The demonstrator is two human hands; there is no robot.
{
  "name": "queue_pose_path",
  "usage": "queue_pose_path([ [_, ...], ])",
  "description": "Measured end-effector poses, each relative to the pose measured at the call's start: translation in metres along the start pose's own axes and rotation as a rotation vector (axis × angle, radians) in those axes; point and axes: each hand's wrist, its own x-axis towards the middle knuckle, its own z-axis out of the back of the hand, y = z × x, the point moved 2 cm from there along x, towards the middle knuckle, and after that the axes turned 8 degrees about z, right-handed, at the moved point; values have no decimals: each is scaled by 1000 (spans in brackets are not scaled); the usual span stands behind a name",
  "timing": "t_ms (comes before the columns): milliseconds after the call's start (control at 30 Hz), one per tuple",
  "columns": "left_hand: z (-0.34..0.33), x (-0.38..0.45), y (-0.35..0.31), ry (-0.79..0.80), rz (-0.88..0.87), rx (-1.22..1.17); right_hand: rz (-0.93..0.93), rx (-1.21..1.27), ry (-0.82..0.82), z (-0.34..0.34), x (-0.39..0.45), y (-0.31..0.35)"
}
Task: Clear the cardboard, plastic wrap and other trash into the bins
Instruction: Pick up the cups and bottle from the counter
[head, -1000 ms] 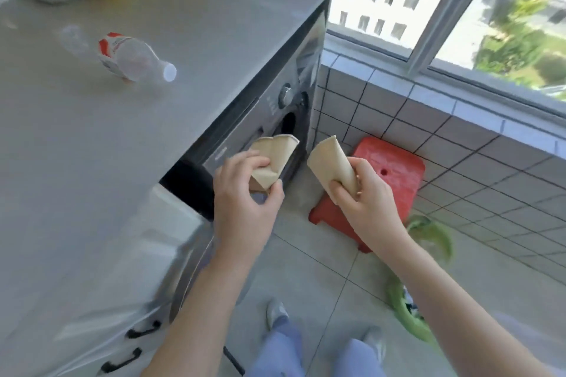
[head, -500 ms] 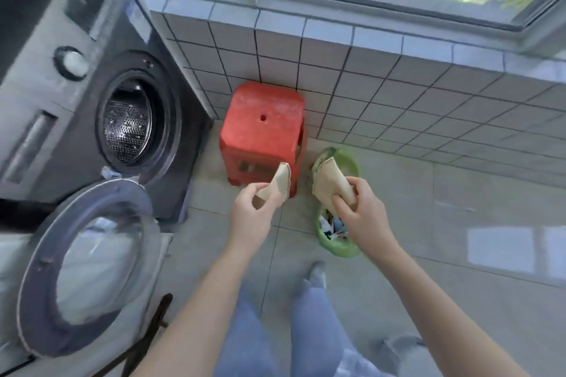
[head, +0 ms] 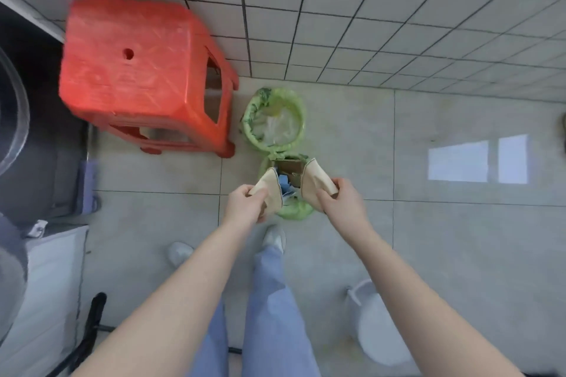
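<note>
Left hand (head: 245,205) grip pinches one torn cardboard piece (head: 271,190), right hand (head: 343,202) grip pinches the other (head: 315,185). Both above near green-lined bin (head: 294,213), already full. Far bin (head: 274,119) beside red stool (head: 137,70). Risk: pieces bounce off the packed contents onto the floor.

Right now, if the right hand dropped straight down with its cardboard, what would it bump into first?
Probably the nearer green-lined bin: the right hand holds its cardboard piece over that rim, though height is hard to judge.
</note>
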Motion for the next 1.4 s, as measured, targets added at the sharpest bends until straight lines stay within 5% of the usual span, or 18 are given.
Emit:
queue_pose_path([
  [300, -64, 136, 39, 9, 169, 152, -182, -8, 148, -91, 93, -113],
  [533, -90, 222, 68, -36, 119, 357, -66, -156, 227, -144, 157, -155],
  [767, -113, 242, 50, 36, 42, 523, 88, -356, 221, -150, 204, -154],
  [1400, -58, 218, 44, -75, 5, 552, -69, -171, 221, -114, 179, -144],
])
